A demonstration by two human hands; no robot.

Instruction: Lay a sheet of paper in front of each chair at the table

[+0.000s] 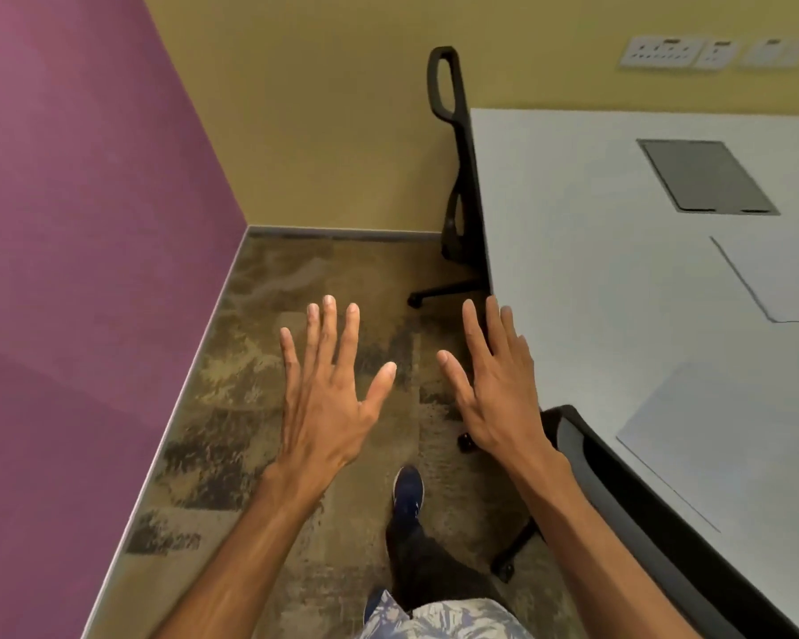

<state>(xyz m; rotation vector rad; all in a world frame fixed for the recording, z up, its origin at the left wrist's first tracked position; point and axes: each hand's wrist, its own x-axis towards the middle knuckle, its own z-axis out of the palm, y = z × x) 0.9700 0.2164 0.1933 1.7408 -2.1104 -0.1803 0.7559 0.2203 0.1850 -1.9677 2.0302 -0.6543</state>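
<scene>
Two sheets of paper lie flat on the pale grey table (573, 214). The near sheet (729, 435) is a plain white rectangle, set at a slant to the table edge, just beside the dark back of the near chair (628, 514); its right part runs out of the picture. The far sheet (776, 279) is the same plain white, lying to the right past the middle of the table, and only its left corner region shows before the frame cuts it off. Both are so close in tone to the table that mainly their thin edge lines mark them out.

The left hand (328, 398) is held palm down over the patterned carpet (259, 362), fingers spread wide, grasping nothing. The right hand (499, 398) is likewise spread and empty, its fingertips near the table's near-left corner; whether they touch the edge cannot be told.

A far chair (453, 145) stands tucked against the table's left edge, its seat hidden beneath. A dark square panel (706, 177) is set in the table top. Wall sockets (683, 53) at the far right are blurred.
</scene>
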